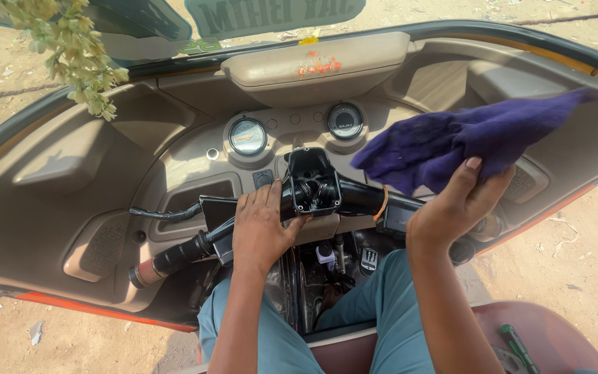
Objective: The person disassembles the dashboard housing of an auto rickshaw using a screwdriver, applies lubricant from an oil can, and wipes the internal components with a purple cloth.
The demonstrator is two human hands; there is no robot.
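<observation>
Two hands: left hand [263, 232] flat on handlebar [243, 232] (open), right hand [455, 208] gripping purple cloth [451, 138].

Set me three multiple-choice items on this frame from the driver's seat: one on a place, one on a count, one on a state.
1. Where does the left hand rest?
A. On the handlebar
B. On the flower garland
C. On the seat

2. How many round gauges sit in the dashboard?
A. One
B. Two
C. Four

3. How is the purple cloth placed?
A. Spread on the ground
B. Held up by the right hand
C. Tucked under the handlebar

Answers: 1 A, the palm lies on the bar beside the opened black housing. 2 B, one dial on either side. 3 B, the fingers grip it in the air.
</observation>
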